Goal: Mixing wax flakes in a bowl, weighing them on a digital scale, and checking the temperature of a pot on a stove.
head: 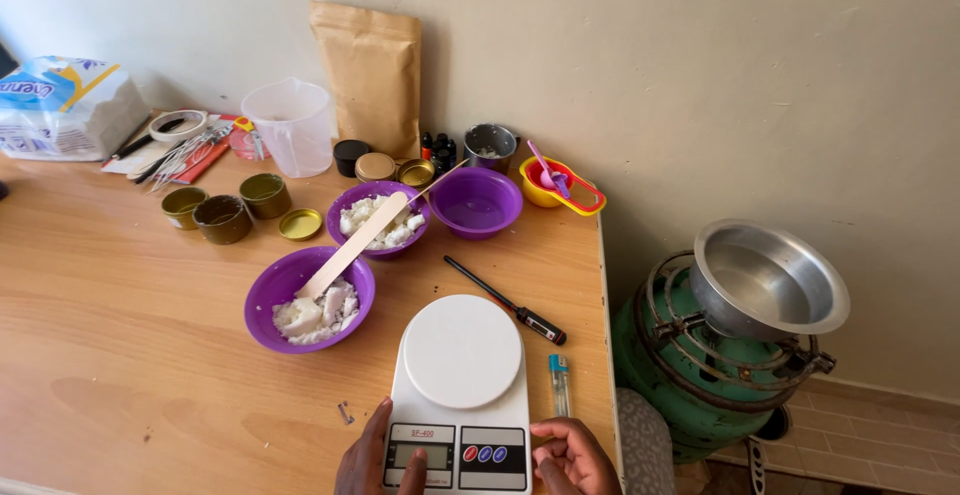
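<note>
A white digital kitchen scale (462,350) sits at the near edge of the wooden table (120,295). My left hand (368,458) rests against the scale's lower left corner, thumb beside its small display. My right hand (572,457) touches the lower right corner next to the round buttons, fingers curled. Neither hand holds anything. Just behind the scale a purple bowl (310,300) holds white wax chunks, with a wooden stick (355,245) lying across it.
Two more purple bowls (475,200), small metal tins (222,218), a plastic jug (290,125), a brown pouch (370,75), a black probe thermometer (505,301) and a lighter (559,383) lie on the table. A green gas cylinder with a metal pan (765,285) stands right of the table edge.
</note>
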